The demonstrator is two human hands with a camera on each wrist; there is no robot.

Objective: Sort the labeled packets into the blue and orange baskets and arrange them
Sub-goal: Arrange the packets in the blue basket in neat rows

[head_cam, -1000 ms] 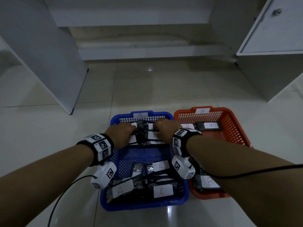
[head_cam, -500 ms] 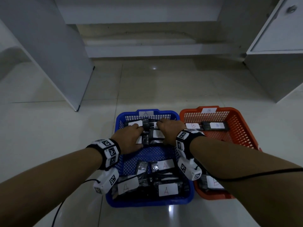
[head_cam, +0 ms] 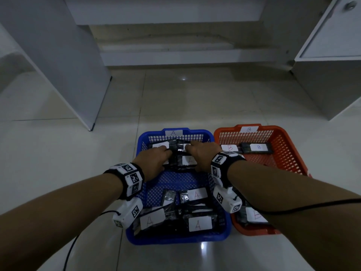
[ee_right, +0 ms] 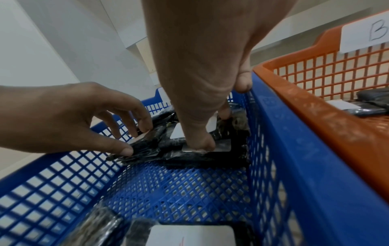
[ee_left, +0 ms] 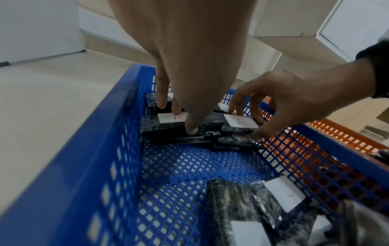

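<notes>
Blue basket (head_cam: 226, 229) and orange basket (head_cam: 289, 153) stand side by side on the tiled floor (head_cam: 58, 153), blue to the left, touching. Head view: the left hand (head_cam: 154, 161) and right hand (head_cam: 203, 153) both rest on the far stack of A packets (head_cam: 187, 160) at the far end of the blue basket. More A packets (head_cam: 199, 223) lie at its near end. B packets (head_cam: 257, 147) lie at the far end of the orange basket.

Left wrist view: left fingers (ee_left: 190, 123) are spread, tips pressing down on the far stack (ee_left: 189, 129). The right hand (ee_left: 294, 103) arches over the stack's right side, thumb at its near edge.

Right wrist view: the right thumb (ee_right: 200, 141) presses a label; its fingers reach beyond. The left hand (ee_right: 73, 116) pinches the left packet's edge.
</notes>
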